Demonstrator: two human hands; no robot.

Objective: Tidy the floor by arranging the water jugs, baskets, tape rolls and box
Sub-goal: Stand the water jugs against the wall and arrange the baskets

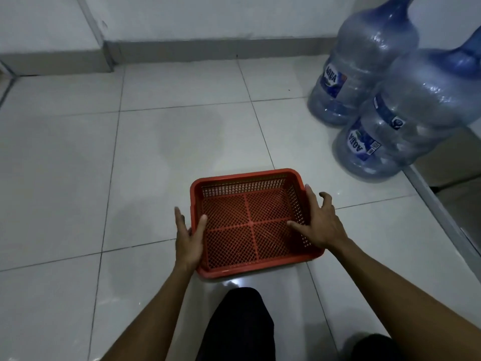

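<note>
Low in the frame's centre, left hand (188,239) and right hand (318,222) clasp the red basket's (250,222) side rims, seemingly mid-placement; next likely setting it near the water jugs (364,74) at upper right.

"AQUA" brand label on far water jug (361,63) & on near water jug (406,121), both read sideways.

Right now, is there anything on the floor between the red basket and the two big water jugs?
No. In the head view, only bare white floor tile lies between the red basket and the water jugs.
</note>
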